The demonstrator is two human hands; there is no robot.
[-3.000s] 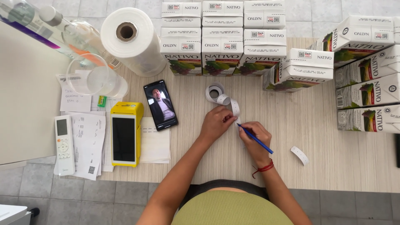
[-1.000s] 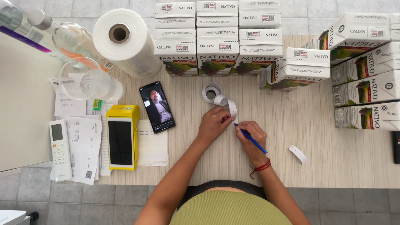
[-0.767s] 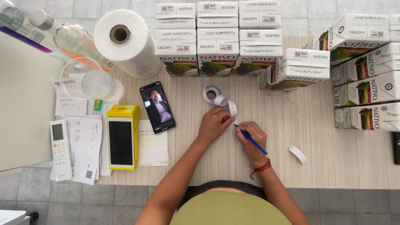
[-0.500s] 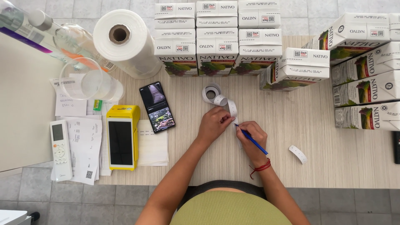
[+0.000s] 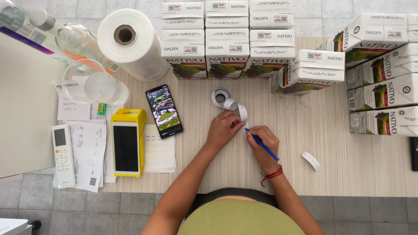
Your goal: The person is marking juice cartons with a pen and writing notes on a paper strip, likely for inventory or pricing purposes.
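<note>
My right hand (image 5: 262, 142) grips a blue pen (image 5: 264, 146) with its tip on a white sticker strip (image 5: 242, 112). My left hand (image 5: 223, 129) presses that strip flat against the wooden table (image 5: 331, 143). The strip uncurls from a small roll of stickers (image 5: 220, 96) lying just beyond my hands. One loose white sticker (image 5: 311, 160) lies to the right of my right wrist, which wears a red string bracelet.
White drink cartons (image 5: 226, 39) are stacked along the back and the right side (image 5: 383, 87). A phone (image 5: 164, 111) with a lit screen, a yellow card terminal (image 5: 127, 142), a remote (image 5: 62, 149), paper slips, a plastic cup (image 5: 89, 86) and a plastic film roll (image 5: 130, 43) lie left.
My hands stay on the sticker strip with barely any movement. The picture on the phone's screen has changed from a person to an outdoor scene.
</note>
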